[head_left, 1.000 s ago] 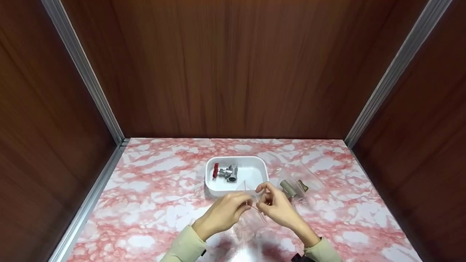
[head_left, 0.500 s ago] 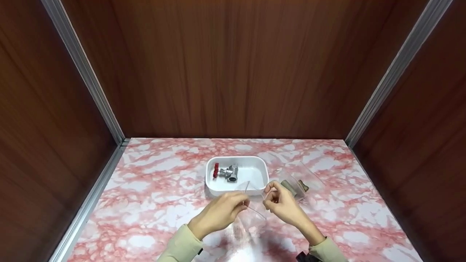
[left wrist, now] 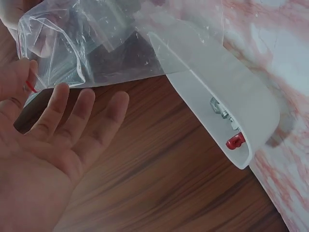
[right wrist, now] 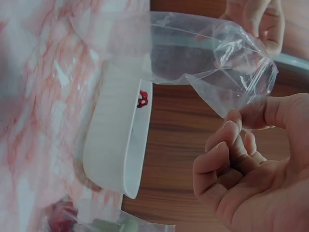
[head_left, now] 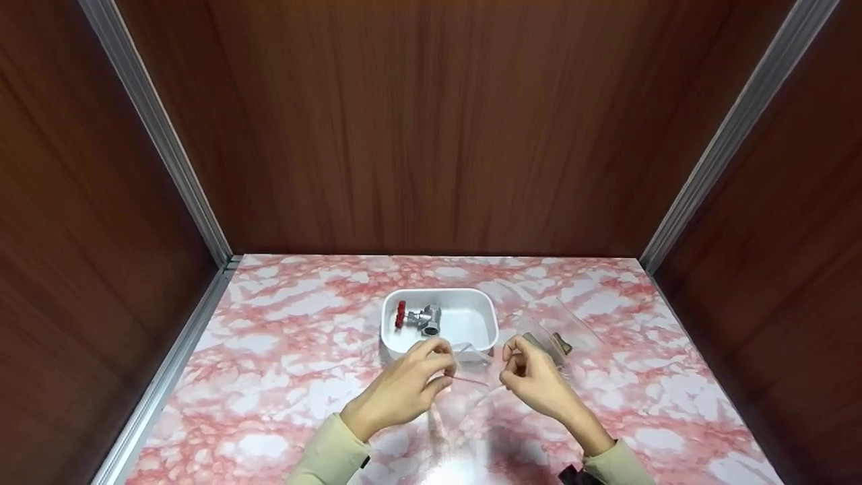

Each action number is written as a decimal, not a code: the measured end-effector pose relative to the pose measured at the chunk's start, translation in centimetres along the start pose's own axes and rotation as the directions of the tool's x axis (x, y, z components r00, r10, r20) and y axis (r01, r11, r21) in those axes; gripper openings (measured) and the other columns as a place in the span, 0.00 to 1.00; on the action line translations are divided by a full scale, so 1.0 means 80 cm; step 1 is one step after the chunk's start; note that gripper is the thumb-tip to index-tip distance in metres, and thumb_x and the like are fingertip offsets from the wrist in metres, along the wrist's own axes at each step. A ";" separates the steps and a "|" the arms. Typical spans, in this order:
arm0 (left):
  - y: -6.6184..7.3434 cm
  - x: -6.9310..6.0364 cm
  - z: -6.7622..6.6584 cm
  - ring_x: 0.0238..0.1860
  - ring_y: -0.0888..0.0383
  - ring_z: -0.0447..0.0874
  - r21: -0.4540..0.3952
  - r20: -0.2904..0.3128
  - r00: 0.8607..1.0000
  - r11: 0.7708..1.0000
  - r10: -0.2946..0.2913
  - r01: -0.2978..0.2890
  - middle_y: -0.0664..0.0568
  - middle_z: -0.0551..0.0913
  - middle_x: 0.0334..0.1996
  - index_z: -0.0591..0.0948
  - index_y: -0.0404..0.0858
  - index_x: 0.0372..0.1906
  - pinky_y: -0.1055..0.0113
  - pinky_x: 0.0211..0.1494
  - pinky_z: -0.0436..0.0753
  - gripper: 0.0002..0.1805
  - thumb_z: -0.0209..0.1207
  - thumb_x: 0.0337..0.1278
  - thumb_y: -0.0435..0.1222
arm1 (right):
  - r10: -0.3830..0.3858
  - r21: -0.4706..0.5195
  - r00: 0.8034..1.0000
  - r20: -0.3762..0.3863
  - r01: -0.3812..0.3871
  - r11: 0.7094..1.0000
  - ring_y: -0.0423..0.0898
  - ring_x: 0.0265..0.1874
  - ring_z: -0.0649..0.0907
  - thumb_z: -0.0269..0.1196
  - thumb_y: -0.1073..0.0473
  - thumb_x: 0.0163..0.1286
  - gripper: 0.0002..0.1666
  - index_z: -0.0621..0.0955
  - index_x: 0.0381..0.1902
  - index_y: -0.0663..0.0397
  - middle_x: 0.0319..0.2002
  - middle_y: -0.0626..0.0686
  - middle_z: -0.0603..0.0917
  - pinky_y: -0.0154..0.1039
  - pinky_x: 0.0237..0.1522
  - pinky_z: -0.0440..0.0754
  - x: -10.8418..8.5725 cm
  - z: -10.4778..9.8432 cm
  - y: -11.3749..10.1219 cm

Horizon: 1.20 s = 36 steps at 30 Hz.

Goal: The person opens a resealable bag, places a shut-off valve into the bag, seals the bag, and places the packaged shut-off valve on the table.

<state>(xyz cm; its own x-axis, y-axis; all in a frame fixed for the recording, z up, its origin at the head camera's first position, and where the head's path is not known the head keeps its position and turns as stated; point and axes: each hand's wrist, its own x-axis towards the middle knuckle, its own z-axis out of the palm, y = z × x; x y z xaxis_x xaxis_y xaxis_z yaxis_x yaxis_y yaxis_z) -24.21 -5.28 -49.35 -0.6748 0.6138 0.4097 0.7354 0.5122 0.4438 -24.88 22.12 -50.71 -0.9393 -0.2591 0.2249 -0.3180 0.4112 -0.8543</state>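
Note:
Between the two hands hangs a clear plastic zip bag [left wrist: 130, 53] with a red line at its mouth. My left hand [head_left: 404, 384] pinches one side of that mouth between thumb and index finger; its other fingers are spread in the left wrist view. My right hand [right wrist: 256, 164] pinches the opposite side, its other fingers curled. The bag's mouth is parted and I see nothing inside it. Just beyond the hands stands a white tray [head_left: 471, 325], in which a silver valve [head_left: 425, 318] with a red handwheel [head_left: 401, 314] lies at the left.
Right of the tray, by my right hand, lie clear bags [head_left: 580, 323] with a grey-green cylinder [right wrist: 108, 224], partly hidden, and a small brass-coloured piece [head_left: 562, 343]. Brown wood-grain panels [head_left: 431, 135] enclose the pink marbled table [head_left: 283, 377] at the back and sides.
Both hands have drawn apart, the left one shifting left and the right one right. The bag's mouth now spreads wider between them. The valve and tray have stayed put.

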 end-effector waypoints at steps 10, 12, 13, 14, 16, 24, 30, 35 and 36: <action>0.001 0.001 -0.010 0.55 0.60 0.76 -0.027 -0.020 0.999 0.999 0.033 -0.034 0.58 0.77 0.55 0.84 0.48 0.44 0.65 0.51 0.81 0.01 0.62 0.75 0.37 | -0.021 -0.065 1.000 -0.001 0.021 0.998 0.40 0.22 0.74 0.63 0.77 0.58 0.17 0.78 0.43 0.57 0.23 0.45 0.77 0.31 0.27 0.70 0.003 -0.004 -0.010; 0.002 0.002 -0.009 0.54 0.61 0.76 -0.034 -0.013 1.000 0.999 0.027 -0.027 0.58 0.77 0.56 0.84 0.48 0.45 0.66 0.49 0.82 0.02 0.62 0.75 0.38 | -0.041 -0.081 0.999 0.013 0.041 0.996 0.41 0.23 0.76 0.64 0.76 0.59 0.16 0.80 0.44 0.57 0.25 0.46 0.78 0.32 0.27 0.72 0.004 -0.001 -0.013; 0.003 0.003 -0.009 0.54 0.61 0.77 -0.038 -0.010 1.000 0.999 0.026 -0.027 0.59 0.77 0.57 0.84 0.48 0.45 0.66 0.49 0.82 0.02 0.62 0.75 0.38 | -0.047 -0.085 0.999 0.021 0.048 0.995 0.42 0.23 0.77 0.65 0.75 0.60 0.15 0.80 0.44 0.57 0.26 0.46 0.79 0.32 0.27 0.73 0.004 0.001 -0.015; 0.003 0.003 -0.008 0.53 0.61 0.77 -0.045 -0.004 1.000 0.999 0.027 -0.027 0.58 0.76 0.57 0.84 0.48 0.45 0.67 0.49 0.82 0.02 0.62 0.75 0.38 | -0.055 -0.094 0.998 0.028 0.057 0.994 0.42 0.24 0.77 0.66 0.74 0.61 0.14 0.80 0.44 0.58 0.26 0.46 0.80 0.32 0.27 0.74 0.005 0.003 -0.016; 0.004 0.004 -0.006 0.53 0.61 0.78 -0.064 0.007 0.999 0.997 0.032 -0.031 0.58 0.76 0.59 0.84 0.47 0.45 0.68 0.49 0.82 0.02 0.62 0.75 0.38 | -0.066 -0.116 0.997 0.040 0.070 0.991 0.42 0.24 0.79 0.68 0.71 0.63 0.12 0.81 0.43 0.56 0.28 0.46 0.81 0.33 0.27 0.75 0.006 0.007 -0.017; 0.001 0.003 0.003 0.63 0.57 0.75 -0.226 -0.016 1.000 0.974 0.019 -0.022 0.56 0.73 0.65 0.84 0.47 0.46 0.59 0.61 0.80 0.02 0.64 0.74 0.38 | -0.058 -0.090 0.993 0.106 0.067 0.994 0.43 0.24 0.83 0.67 0.67 0.71 0.07 0.83 0.33 0.50 0.26 0.46 0.85 0.34 0.27 0.81 0.011 0.016 -0.023; 0.003 -0.002 0.019 0.78 0.50 0.60 -0.386 -0.014 0.988 0.912 -0.156 0.138 0.55 0.58 0.80 0.60 0.54 0.82 0.46 0.73 0.71 0.59 0.82 0.45 0.47 | -0.045 -0.059 0.992 0.119 0.052 0.997 0.51 0.21 0.86 0.65 0.68 0.71 0.08 0.83 0.32 0.51 0.25 0.54 0.87 0.34 0.22 0.81 0.015 0.021 -0.032; 0.011 -0.001 0.044 0.84 0.43 0.36 -0.336 0.036 0.978 0.920 -0.203 0.203 0.47 0.35 0.86 0.32 0.56 0.86 0.36 0.77 0.56 0.90 0.88 0.21 0.57 | -0.017 -0.034 0.996 0.092 0.020 0.999 0.52 0.20 0.86 0.66 0.68 0.70 0.05 0.83 0.33 0.54 0.24 0.51 0.87 0.35 0.20 0.82 0.018 0.028 -0.040; 0.012 -0.001 0.049 0.84 0.43 0.34 -0.332 0.039 0.980 0.922 -0.197 0.198 0.45 0.33 0.85 0.30 0.54 0.85 0.37 0.78 0.56 0.92 0.88 0.20 0.56 | -0.013 -0.027 0.996 0.088 0.016 1.000 0.52 0.19 0.86 0.66 0.68 0.70 0.05 0.82 0.33 0.55 0.24 0.50 0.87 0.36 0.20 0.82 0.018 0.029 -0.041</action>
<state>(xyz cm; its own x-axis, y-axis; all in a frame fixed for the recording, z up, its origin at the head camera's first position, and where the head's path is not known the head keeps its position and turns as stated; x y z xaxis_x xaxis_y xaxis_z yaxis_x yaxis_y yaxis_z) -23.24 -2.45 -52.10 -0.8032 0.5242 0.2830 0.5236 0.3946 0.7550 -24.90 18.36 -48.66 -0.9201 -0.3402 0.1940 -0.3359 0.4309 -0.8376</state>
